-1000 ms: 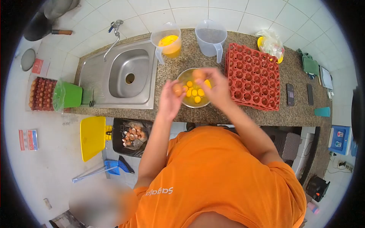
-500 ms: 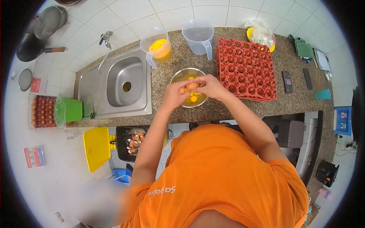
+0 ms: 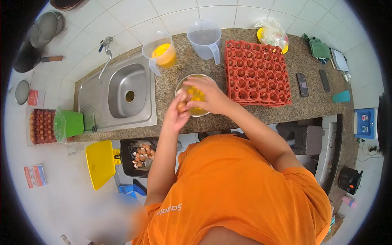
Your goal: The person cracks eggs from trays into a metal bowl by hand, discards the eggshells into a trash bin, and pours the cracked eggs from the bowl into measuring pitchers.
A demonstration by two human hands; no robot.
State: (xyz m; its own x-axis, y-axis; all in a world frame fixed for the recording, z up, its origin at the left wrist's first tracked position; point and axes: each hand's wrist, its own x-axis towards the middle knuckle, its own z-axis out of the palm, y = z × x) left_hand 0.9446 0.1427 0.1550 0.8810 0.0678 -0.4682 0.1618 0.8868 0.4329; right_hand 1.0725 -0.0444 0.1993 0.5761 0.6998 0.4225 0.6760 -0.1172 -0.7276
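Fingers of the left hand (image 3: 175,118) curl round a brown egg (image 3: 181,107) left of the bowl (image 3: 200,75), the right hand (image 3: 210,97), grip unclear, above it, probably so drips land inside.

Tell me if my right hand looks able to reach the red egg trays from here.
Likely yes: your right hand is over the metal bowl, near the red egg trays, with only bare counter showing between bowl and trays.
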